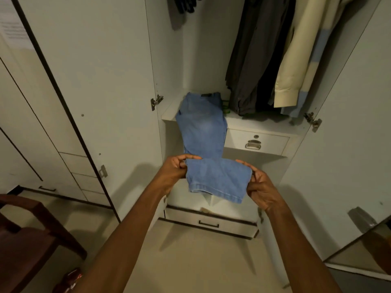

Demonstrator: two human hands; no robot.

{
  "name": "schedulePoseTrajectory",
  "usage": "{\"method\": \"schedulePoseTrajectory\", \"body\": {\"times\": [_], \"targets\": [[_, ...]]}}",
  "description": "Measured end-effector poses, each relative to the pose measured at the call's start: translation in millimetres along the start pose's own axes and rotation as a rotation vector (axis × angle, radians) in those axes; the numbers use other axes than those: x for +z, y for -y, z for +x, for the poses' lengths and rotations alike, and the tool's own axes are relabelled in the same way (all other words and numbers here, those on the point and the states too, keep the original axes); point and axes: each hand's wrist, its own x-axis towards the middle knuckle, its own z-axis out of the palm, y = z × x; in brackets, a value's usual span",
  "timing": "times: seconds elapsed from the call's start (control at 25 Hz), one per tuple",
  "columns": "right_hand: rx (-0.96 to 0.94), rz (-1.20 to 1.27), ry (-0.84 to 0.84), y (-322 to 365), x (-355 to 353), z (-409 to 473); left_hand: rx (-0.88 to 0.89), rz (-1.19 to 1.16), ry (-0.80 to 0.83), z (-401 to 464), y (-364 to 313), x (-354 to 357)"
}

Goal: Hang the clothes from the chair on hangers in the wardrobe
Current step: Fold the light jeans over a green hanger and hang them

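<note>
Fingers pinching jeans, wardrobe shelf (white), beige floor

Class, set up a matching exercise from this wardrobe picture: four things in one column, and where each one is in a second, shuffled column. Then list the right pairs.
Things
1. jeans
2. cream shirt
3. chair
4. drawer handle

Places
A. hanging at the upper right
B. under the shelf, right of the jeans
C. draped over the shelf edge, hem held by both hands
D. lower left, on the floor

Pairs: 1-C, 2-A, 3-D, 4-B
</note>
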Motion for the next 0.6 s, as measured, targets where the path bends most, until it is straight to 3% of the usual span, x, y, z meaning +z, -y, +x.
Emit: {"method": "schedulePoseTrajectory", "body": {"times": [0.12, 0.32, 0.6], "targets": [[-0.116, -0.192, -0.015, 35.4, 8.4, 45.5, 0.143, 0.177, -0.182, 47.2, -29.1, -15.6], [-0.287, -0.373, -0.077, 82.1, 26.5, 156.6, 0.357, 0.258, -0.404, 154.4, -40.9, -59.3], [-0.378, -0.388, -0.378, 111.7, 53.6, 305.1, 0.337, 0.028, -0.32, 290.4, -54.5, -84.0]]}}
